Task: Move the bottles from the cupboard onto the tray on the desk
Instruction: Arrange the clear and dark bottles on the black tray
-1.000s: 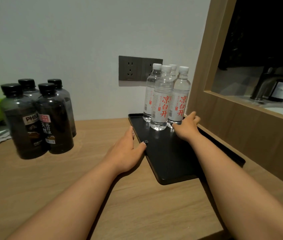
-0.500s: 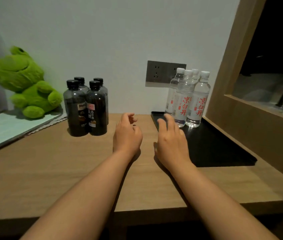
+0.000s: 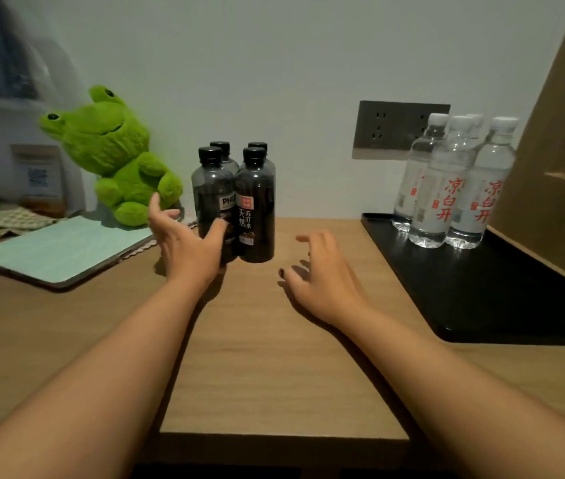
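Where the wood-grain desk [image 3: 274, 357] meets the wall, four dark, smoky plastic bottles [image 3: 236, 202] with black screw caps stand bunched together, well apart from the glossy black tray [image 3: 502, 299] at the right. On the tray's far end stand clear ribbed water bottles [image 3: 447, 181] with white caps and red lettering. The left hand [image 3: 184, 243] is spread wide, thumb across the front-left dark bottle, gripping nothing. The right hand [image 3: 322, 271] hovers over the desk, fingers loosely splayed, empty. A fuzzy green frog plush [image 3: 115, 157] sits at the left. The tray's right edge is cut off.
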Demonstrator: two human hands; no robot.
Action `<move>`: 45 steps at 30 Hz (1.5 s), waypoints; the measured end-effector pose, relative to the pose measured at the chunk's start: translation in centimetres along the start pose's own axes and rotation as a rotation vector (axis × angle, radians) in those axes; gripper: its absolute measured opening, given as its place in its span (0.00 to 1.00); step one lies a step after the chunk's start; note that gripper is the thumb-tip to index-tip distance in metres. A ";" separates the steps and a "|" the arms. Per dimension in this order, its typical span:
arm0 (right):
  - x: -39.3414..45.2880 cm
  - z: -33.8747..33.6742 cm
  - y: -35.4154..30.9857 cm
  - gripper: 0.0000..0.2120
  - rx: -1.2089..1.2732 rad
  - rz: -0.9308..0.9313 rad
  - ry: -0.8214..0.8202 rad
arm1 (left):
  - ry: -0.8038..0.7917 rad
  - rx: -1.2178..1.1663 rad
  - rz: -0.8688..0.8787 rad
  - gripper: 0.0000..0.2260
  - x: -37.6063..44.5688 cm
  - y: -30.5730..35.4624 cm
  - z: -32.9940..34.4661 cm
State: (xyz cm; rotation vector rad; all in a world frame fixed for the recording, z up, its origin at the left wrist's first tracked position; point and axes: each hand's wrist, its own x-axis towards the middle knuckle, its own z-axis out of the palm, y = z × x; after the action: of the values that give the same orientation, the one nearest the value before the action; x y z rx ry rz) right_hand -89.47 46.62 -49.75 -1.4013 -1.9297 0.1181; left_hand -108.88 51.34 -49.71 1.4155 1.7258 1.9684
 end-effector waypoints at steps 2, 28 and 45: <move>2.0 1.3 -0.7 0.26 0.144 0.022 0.063 | -0.079 -0.032 -0.034 0.49 0.3 -0.2 0.5; 1.7 -0.1 -0.9 0.30 0.659 0.164 -0.115 | -0.677 -0.514 -0.348 0.33 -1.0 1.1 -3.2; -7.7 -6.9 -0.1 0.29 0.668 0.199 -0.079 | -0.891 -0.385 -0.302 0.37 -7.0 4.7 -5.2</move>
State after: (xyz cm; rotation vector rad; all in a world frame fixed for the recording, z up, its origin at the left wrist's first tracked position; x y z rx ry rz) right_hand -84.31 37.73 -48.58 -1.1258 -1.5825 0.8408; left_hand -106.81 41.71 -48.80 1.4416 1.0070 1.1322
